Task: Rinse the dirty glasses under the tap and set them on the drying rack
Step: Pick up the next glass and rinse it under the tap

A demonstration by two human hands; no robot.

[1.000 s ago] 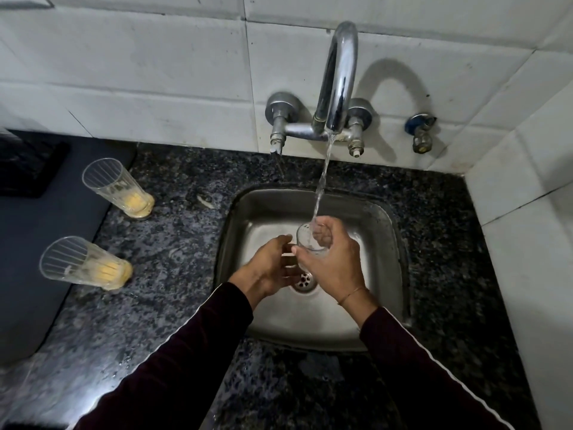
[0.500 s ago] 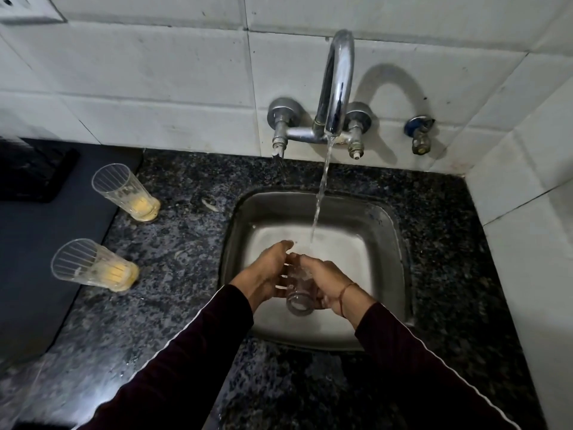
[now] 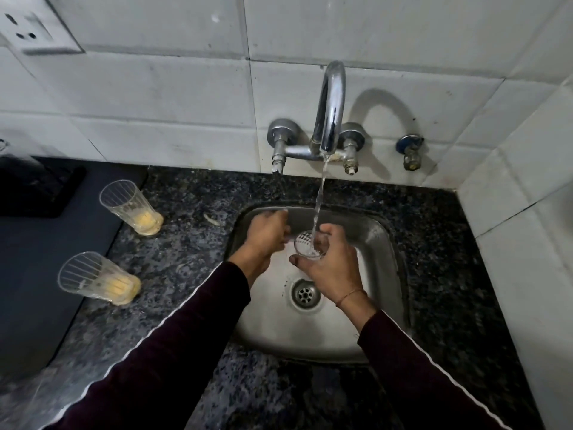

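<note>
The right hand (image 3: 333, 268) curled its grip round a small clear ribbed glass (image 3: 305, 245), mouth up over the square steel sink (image 3: 384, 243), at about 12 o'clock from the round drain (image 3: 305, 294). Water from the curved chrome tap (image 3: 331, 107) ran into the glass; most of its lower wall was hidden behind the fingers. The left hand (image 3: 266, 235) sat just at 9 o'clock of the glass, fingers bent and blurred, so I could not tell whether its grip touched the glass or held nothing. On the speckled dark granite tabletop (image 3: 186, 243), toward 9 o'clock from the sink, two ribbed tumblers stood with yellow residue at the bottom: a far tumbler (image 3: 131, 207) and a near tumbler (image 3: 96, 279). A dark mat (image 3: 37, 274) was cut off by the left edge.
</note>
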